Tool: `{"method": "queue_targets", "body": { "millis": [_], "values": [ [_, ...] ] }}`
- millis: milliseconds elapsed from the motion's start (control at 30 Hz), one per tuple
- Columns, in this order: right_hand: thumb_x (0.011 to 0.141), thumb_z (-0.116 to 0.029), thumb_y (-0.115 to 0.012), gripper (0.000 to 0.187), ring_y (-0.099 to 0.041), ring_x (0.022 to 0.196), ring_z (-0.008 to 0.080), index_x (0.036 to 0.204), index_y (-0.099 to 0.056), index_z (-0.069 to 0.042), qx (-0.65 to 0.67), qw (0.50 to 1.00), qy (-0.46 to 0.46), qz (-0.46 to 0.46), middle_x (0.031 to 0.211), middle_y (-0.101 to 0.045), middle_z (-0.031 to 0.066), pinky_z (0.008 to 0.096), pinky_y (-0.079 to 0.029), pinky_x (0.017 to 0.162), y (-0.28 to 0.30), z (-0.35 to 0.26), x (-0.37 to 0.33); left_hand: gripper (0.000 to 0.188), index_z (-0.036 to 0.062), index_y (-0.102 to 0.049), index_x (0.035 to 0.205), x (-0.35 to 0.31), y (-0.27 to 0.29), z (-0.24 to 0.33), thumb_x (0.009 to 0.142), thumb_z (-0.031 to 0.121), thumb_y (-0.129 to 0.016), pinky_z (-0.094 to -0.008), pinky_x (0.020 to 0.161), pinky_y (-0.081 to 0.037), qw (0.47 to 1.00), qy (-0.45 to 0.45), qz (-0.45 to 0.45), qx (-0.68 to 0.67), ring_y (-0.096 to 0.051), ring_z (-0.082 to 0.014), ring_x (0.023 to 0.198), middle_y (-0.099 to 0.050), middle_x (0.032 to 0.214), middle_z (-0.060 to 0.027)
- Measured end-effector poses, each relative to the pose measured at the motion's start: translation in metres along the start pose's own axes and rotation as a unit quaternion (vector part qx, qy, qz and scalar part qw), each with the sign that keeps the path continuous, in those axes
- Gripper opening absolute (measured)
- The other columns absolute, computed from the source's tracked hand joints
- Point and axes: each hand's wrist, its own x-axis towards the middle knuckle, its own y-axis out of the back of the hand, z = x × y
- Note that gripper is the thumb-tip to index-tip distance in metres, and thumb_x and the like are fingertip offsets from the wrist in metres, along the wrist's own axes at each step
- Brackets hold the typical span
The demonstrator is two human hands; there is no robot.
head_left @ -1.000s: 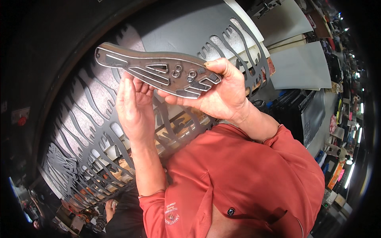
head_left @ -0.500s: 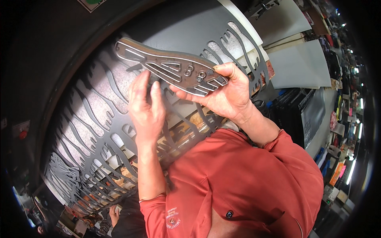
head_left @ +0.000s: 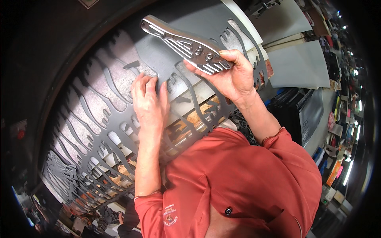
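Note:
My right hand (head_left: 234,77) grips a sole-shaped cutting die (head_left: 186,45) by its wider end, thumb on top and fingers beneath. The metal die is held tilted above the work surface, its bright blade edges and inner ribs showing. My left hand (head_left: 149,97) rests fingertips down on a dark grey sheet (head_left: 113,129), its thumb apart from the bent fingers. Sole-shaped holes run through this sheet, leaving thin curved strips. A small dark scrap (head_left: 132,64) lies just beyond the left fingertips, on the pale surface seen through a hole.
Uncut dark sheet (head_left: 174,20) lies at the far side, beside a dark machine edge (head_left: 75,43). Pale grey sheets (head_left: 299,65) are stacked at the right, above a dark pile (head_left: 291,111). Cluttered shelving (head_left: 345,119) lines the far right. Part of another person (head_left: 129,222) shows at the lower left.
My right hand has raised the die away from my body, and its narrow end now points farther up. My left hand has left the die's side and come down onto the sheet.

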Motion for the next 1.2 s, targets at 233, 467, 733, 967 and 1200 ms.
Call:
{"method": "queue_targets", "body": {
  "millis": [233,467,733,967,1200],
  "values": [
    [0.097,-0.011,-0.063,0.051,-0.066,0.124,0.0256,0.142,-0.057,0.013,-0.365,0.927,0.081,0.015,0.133,-0.068,0.022,0.0391,-0.046,0.117,0.006,0.006,0.017,0.017,-0.0033,-0.068,0.099,0.013,0.001,-0.005,0.087,0.005,-0.077,-0.0505,0.1,-0.048,0.999,0.01,-0.021,0.049,-0.058,-0.0404,0.112,-0.065,0.109,-0.0185],
    [0.088,-0.008,-0.078,0.062,-0.055,0.14,0.0273,0.147,-0.06,0.001,-0.676,0.702,0.222,-0.029,0.152,-0.053,0.022,0.0363,-0.043,0.118,0.021,0.028,0.044,0.017,-0.0024,-0.065,0.098,0.006,0.006,-0.002,0.087,0.003,-0.077,-0.0509,0.097,-0.047,0.998,0.014,-0.034,0.048,-0.057,-0.0406,0.107,-0.064,0.108,-0.0192],
    [0.083,-0.021,-0.08,0.069,-0.054,0.127,0.0511,0.142,-0.057,0.008,-0.784,0.505,0.351,-0.078,0.148,-0.047,0.0382,0.0524,-0.047,0.111,0.018,0.078,0.088,0.015,-0.0003,-0.066,0.096,0.008,0.017,-0.008,0.086,0.002,-0.078,-0.0488,0.095,-0.049,0.997,0.025,-0.066,0.004,-0.058,-0.0367,0.102,-0.065,0.102,-0.0158],
    [0.076,-0.029,-0.092,0.082,-0.053,0.136,0.05,0.143,-0.058,0.003,-0.804,0.499,0.291,-0.138,0.155,-0.043,0.0384,0.0515,-0.049,0.111,0.022,0.06,0.081,0.029,-0.0016,-0.072,0.117,0.035,0.008,-0.039,0.089,0.0,-0.075,-0.0456,0.092,-0.053,0.998,0.049,0.036,0.032,-0.063,-0.0377,0.107,-0.068,0.12,-0.0177],
    [0.069,-0.03,-0.098,0.088,-0.061,0.129,0.0472,0.141,-0.061,0.004,-0.777,0.507,0.351,-0.125,0.147,-0.055,0.0327,0.049,-0.053,0.106,0.029,0.058,0.083,0.013,-0.002,-0.072,0.104,0.034,-0.001,-0.048,0.092,0.002,-0.074,-0.044,0.088,-0.054,0.994,0.078,0.071,-0.009,-0.065,-0.0348,0.099,-0.071,0.105,-0.0158]
  ]
}}
